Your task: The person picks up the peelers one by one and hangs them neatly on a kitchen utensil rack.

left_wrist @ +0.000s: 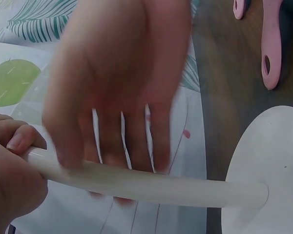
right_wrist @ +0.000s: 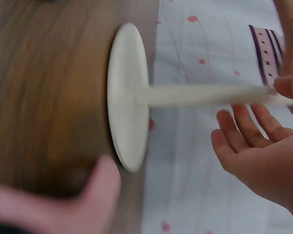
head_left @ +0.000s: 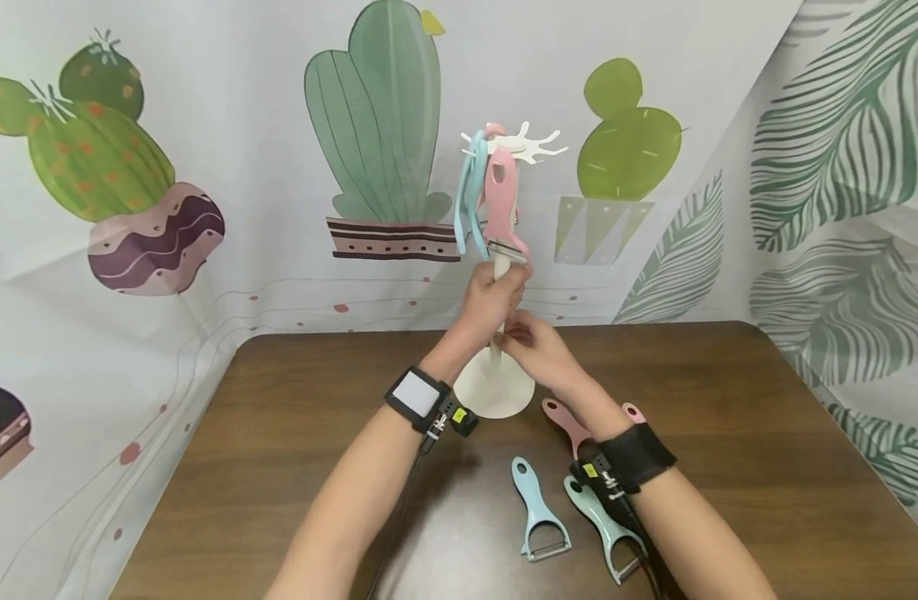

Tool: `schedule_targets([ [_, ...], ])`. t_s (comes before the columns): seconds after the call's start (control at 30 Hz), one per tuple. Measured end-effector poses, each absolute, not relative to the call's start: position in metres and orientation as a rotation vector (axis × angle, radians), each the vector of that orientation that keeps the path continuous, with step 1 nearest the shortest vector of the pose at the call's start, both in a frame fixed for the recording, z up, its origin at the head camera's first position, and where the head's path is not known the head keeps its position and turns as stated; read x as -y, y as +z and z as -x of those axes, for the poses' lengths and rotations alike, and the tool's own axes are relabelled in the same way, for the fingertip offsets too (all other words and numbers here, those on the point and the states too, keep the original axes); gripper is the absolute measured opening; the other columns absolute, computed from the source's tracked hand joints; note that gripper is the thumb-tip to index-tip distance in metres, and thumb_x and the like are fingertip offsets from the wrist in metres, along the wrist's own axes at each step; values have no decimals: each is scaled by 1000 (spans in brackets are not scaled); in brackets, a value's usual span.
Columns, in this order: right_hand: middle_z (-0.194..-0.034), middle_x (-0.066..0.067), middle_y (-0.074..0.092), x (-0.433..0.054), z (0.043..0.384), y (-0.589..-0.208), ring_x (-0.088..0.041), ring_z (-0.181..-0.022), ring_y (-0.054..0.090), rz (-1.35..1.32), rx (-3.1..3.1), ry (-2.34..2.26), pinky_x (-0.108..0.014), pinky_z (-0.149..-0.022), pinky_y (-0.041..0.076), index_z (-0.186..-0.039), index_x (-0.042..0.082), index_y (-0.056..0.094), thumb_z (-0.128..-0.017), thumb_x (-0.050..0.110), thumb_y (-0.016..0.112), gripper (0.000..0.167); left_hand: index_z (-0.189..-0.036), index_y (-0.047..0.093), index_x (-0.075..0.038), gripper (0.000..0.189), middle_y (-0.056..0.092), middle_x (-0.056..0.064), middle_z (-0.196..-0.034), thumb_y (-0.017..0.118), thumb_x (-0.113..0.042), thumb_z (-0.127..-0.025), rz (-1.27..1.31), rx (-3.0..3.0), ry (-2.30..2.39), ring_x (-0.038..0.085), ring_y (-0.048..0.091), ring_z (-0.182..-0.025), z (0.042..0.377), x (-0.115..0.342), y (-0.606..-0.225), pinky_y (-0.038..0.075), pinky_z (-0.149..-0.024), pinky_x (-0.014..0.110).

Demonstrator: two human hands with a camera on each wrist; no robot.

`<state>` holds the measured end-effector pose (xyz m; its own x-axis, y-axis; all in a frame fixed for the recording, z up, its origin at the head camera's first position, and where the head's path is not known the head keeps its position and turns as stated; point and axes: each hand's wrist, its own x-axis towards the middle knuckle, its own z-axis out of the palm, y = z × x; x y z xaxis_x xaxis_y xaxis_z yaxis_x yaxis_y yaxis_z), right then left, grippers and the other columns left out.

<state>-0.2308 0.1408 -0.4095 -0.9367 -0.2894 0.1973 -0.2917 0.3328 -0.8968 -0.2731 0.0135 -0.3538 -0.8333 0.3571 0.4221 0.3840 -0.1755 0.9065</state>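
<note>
A white utensil stand (head_left: 494,383) with a round base stands toward the back of the table. My left hand (head_left: 492,292) grips its pole just below the hanging peelers. Lower down, my right hand (head_left: 537,346) is at the pole; in the left wrist view this hand (left_wrist: 117,97) has long, nearly straight fingers behind the pole (left_wrist: 185,190) and the thumb in front. The right wrist view shows its fingers (right_wrist: 234,129) loosely bent and spread. From the stand's hooks (head_left: 534,147) hang a pink peeler (head_left: 501,196) and blue peelers (head_left: 472,192).
Near the table's front lie a blue peeler (head_left: 532,504) and a green peeler (head_left: 601,517). A dusty-pink peeler (head_left: 564,421) and a pink peeler handle (head_left: 633,412) lie by my right forearm. A cactus-print cloth (head_left: 278,208) hangs behind the wooden table (head_left: 278,433).
</note>
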Motion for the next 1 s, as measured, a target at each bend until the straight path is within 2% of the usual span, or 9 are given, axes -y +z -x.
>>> schedule_targets([
  [0.13, -123, -14, 62, -166, 219, -402, -31, -116, 61, -595, 2548, 1626, -47, -101, 46, -127, 6, 56, -93, 21, 64, 38, -53, 35, -7, 52, 27, -3, -44, 51, -27, -98, 892, 2021, -2198, 15, 22, -40, 273, -13, -353, 21, -41, 28],
  [0.37, -119, -7, 65, -206, 183, -396, -21, -110, 64, -437, 2660, 1454, -44, -96, 49, -123, 15, 59, -93, 27, 64, 32, -52, 38, -9, 51, 30, -4, -43, 52, -30, -97, 850, 2053, -2196, 14, 26, -39, 273, -15, -352, 22, -40, 28],
  [0.63, -104, -2, 70, -218, 150, -413, -17, -96, 68, -353, 2763, 1212, -42, -85, 54, -115, 15, 62, -89, 22, 68, 28, -51, 38, -11, 51, 30, -4, -43, 53, -30, -96, 800, 2047, -2210, 13, 26, -39, 272, -15, -354, 23, -40, 27],
  [0.8, -100, -6, 70, -218, 136, -422, -23, -94, 68, -289, 2822, 1078, -46, -82, 53, -115, 10, 62, -86, 22, 71, 32, -51, 38, -11, 51, 30, -5, -43, 54, -30, -96, 793, 2039, -2212, 12, 26, -40, 273, -15, -355, 23, -40, 26],
  [1.0, -100, -10, 71, -233, 124, -428, -26, -91, 67, -171, 2850, 900, -44, -78, 52, -112, 9, 63, -84, 25, 73, 34, -53, 38, -9, 50, 30, -5, -44, 53, -29, -96, 814, 2019, -2198, 12, 26, -41, 272, -17, -354, 22, -40, 27],
])
